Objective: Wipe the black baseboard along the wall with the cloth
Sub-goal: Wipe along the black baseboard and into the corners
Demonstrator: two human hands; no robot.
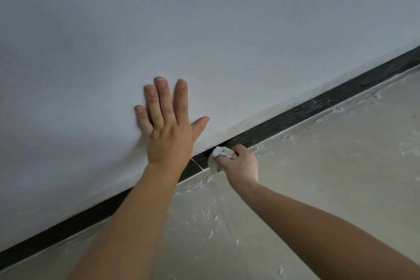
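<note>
The black baseboard runs as a slanted strip from lower left to upper right, between the wall and the floor. My right hand grips a crumpled white cloth and presses it against the baseboard near the frame's middle. My left hand lies flat on the white wall just above the strip, fingers spread and holding nothing. White smears show on the baseboard to the right of the cloth. My left forearm hides part of the strip.
The beige floor carries dried white plaster splatter along the baseboard's foot. A thin pale joint line crosses the baseboard just left of the cloth.
</note>
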